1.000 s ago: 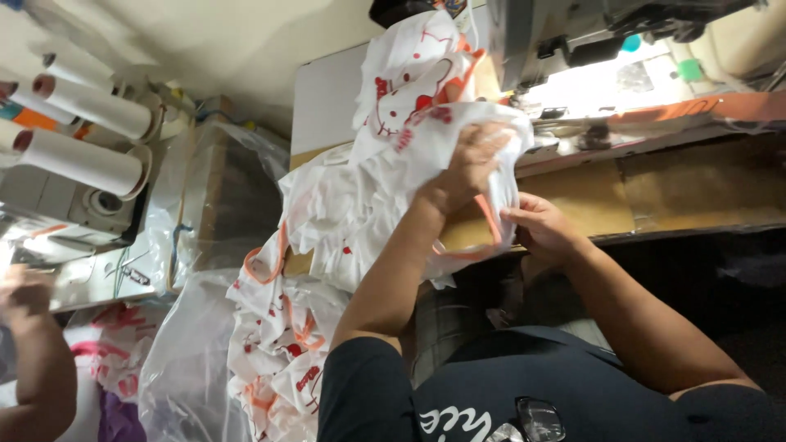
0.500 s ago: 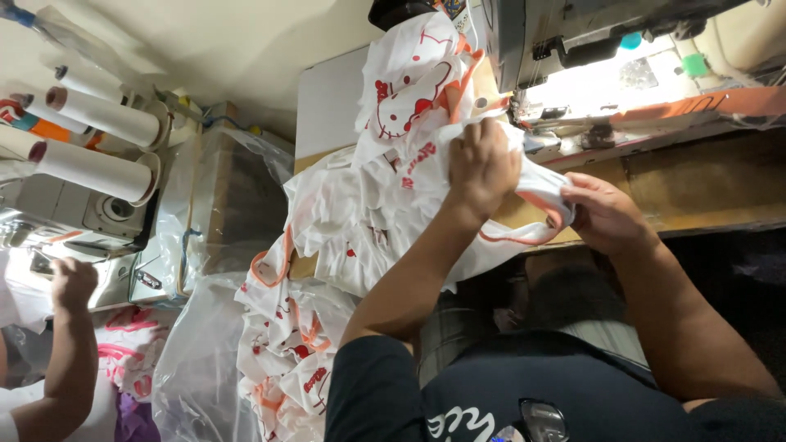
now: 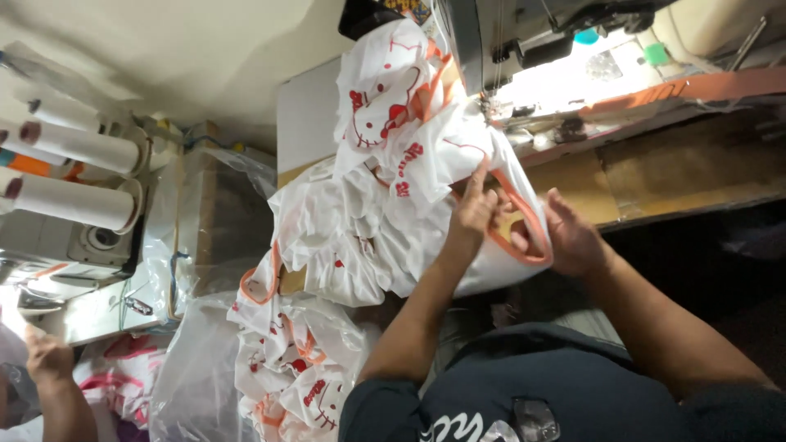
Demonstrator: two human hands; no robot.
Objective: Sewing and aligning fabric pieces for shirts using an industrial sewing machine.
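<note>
White printed cloth with an orange-bound edge point(image 3: 524, 237) is pinched between both hands near the front edge of the wooden sewing table point(image 3: 679, 176). The left hand point(image 3: 473, 214) grips the fabric from above, fingers closed on the binding; the right hand point(image 3: 573, 239) holds the orange loop from the other side, fingers curled. More joined white pieces point(image 3: 344, 237) trail off the table's left end down into a clear plastic bag point(image 3: 192, 385). A sewing machine point(image 3: 532, 33) stands just behind. Another person's hand point(image 3: 47, 356) shows at lower left, below thread cones point(image 3: 78, 200).

white garment point(image 3: 426, 164) | red cartoon print, orange-trimmed edge | crumpled, draped over table point(image 3: 655, 176) edge | held at trim
</note>
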